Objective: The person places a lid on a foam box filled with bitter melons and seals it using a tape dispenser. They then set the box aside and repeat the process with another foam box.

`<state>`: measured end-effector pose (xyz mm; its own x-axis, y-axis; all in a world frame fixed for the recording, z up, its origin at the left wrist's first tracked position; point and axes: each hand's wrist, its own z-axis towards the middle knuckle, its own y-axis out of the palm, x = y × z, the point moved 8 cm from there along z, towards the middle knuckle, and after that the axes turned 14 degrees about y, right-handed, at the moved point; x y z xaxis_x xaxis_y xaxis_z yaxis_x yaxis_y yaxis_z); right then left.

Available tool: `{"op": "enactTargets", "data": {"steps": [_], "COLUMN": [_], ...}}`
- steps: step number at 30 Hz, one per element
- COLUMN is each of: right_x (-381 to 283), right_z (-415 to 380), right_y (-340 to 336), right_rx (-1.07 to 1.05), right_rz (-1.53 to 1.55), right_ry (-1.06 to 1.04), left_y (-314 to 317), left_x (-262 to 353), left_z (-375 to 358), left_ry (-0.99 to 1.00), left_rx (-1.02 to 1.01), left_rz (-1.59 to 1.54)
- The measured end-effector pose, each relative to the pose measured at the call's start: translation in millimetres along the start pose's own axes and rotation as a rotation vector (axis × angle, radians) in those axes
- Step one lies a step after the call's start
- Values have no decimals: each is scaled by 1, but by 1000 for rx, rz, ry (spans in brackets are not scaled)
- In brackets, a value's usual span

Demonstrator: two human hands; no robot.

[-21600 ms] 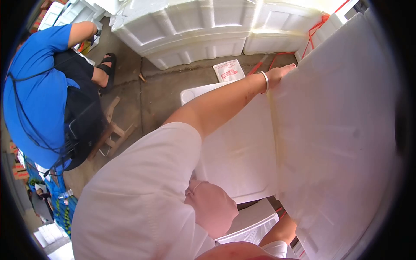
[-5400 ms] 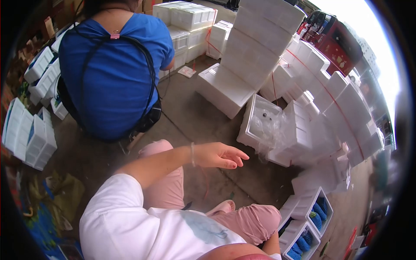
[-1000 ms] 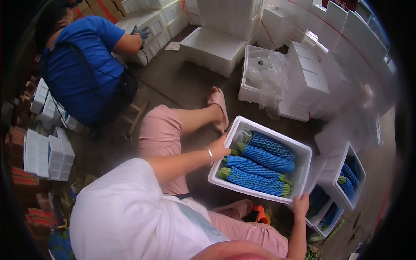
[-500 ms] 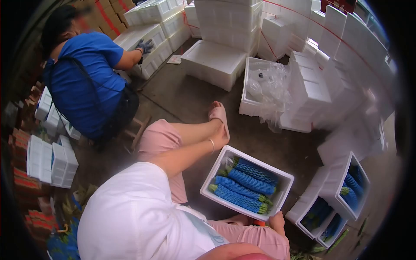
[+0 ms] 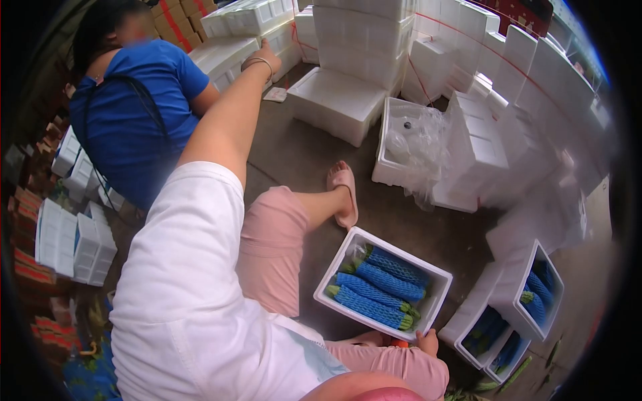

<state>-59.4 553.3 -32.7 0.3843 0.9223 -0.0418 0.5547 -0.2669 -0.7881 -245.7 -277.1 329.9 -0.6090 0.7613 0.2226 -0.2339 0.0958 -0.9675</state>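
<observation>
1. Your left hand (image 5: 261, 61) reaches to the upper part of the frame, 1 finger stretched toward the stacked white boxes (image 5: 247, 19); the palm is hidden, so I cannot tell if it holds anything.
2. Your right hand (image 5: 426, 342) grips the bottom corner of the open foam box (image 5: 435, 305), at lower centre.
3. Inside, blue-netted vegetables (image 5: 380, 285) lie side by side.
4. With only 1 hand on this box, I would keep the grip firm and the rim level.
5. At upper left sits a co-worker (image 5: 137, 113); mind your arm there.
</observation>
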Motion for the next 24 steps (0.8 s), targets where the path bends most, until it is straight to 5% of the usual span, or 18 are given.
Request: {"op": "enactTargets", "data": {"steps": [18, 20, 24], "right_x": [1, -2, 1], "right_z": [11, 11, 12], "right_y": [4, 3, 2], "right_rx": [43, 40, 1], "right_rz": [-49, -46, -28], "right_ry": [-48, -52, -18], "left_y": [-17, 11, 112], "left_x": [-1, 20, 102], "left_z": [14, -13, -111], "left_ry": [22, 64, 615], "left_rx": [99, -131, -476], "left_rz": [53, -36, -227]}}
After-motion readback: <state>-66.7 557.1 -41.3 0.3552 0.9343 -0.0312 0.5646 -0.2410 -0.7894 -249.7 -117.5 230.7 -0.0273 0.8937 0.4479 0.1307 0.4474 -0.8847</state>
